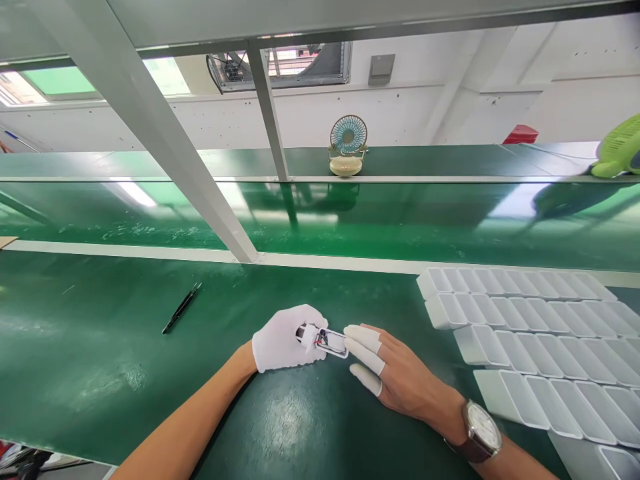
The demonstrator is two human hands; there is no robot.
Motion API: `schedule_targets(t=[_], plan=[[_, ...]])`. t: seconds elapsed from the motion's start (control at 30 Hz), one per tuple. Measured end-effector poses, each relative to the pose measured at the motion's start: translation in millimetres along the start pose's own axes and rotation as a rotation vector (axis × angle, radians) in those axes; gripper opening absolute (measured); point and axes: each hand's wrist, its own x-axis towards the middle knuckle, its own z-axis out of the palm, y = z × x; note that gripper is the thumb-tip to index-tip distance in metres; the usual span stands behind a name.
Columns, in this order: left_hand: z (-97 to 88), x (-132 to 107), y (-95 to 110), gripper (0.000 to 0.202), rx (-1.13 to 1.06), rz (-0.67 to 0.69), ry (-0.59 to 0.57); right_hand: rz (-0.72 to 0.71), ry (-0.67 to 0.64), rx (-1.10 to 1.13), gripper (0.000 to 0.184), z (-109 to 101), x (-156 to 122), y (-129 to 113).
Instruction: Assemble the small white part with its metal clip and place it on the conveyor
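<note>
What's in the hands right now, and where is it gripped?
The left hand in a white glove grips a small white electronic assembly by its left end. The right hand touches the opposite end with cot-covered fingertips.

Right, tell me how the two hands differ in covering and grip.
The left hand wears a full white glove, while the right hand is bare except for white finger cots on its fingertips. The left hand is closed around the small white device; the right hand lies flatter, only its fingertips meeting the device's end. The right wrist carries a wristwatch; the left wrist is bare. Both rest on the green workbench.
</note>
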Motion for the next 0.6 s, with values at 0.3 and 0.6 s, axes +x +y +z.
schedule_targets(t=[0.3, 0.6], plan=[[3.0, -3.0, -2.3, 0.035, 0.038, 0.081, 0.034, -0.004, -0.027, -0.006, 0.047, 0.6, 0.7, -2.0], [3.3, -4.6, -5.2, 0.039, 0.005, 0.109, 0.019, 0.010, -0.057, -0.021, 0.044, 0.6, -0.6, -4.2]])
